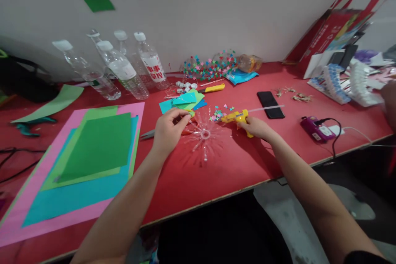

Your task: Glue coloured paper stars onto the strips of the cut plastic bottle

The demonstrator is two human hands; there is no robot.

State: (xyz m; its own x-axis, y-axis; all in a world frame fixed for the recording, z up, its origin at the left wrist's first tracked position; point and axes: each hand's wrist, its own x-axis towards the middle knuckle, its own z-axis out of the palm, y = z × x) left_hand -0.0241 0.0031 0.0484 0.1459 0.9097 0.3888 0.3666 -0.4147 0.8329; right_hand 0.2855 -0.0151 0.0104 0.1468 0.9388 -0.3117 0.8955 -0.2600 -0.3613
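Observation:
My right hand (256,127) is wrapped round the grip of a yellow glue gun (234,118), whose nozzle points left over small coloured stars (220,113). A clear glue stick (266,108) sticks out of its back. My left hand (170,128) pinches something small and yellow-green (191,113), too small to make out fully. Between the hands, a clear plastic flower shape (205,134) with many thin strips spreads on the red table (185,189). Scissors (148,134) lie partly under my left hand.
Several bottles (151,64) stand at the back left, beside stacked coloured sheets (99,144). Behind the hands are a star-covered bottle (210,66) and a yellow cutter (215,88). A phone (271,104) and purple power socket (318,129) lie right. Another person's hand (389,101) shows far right.

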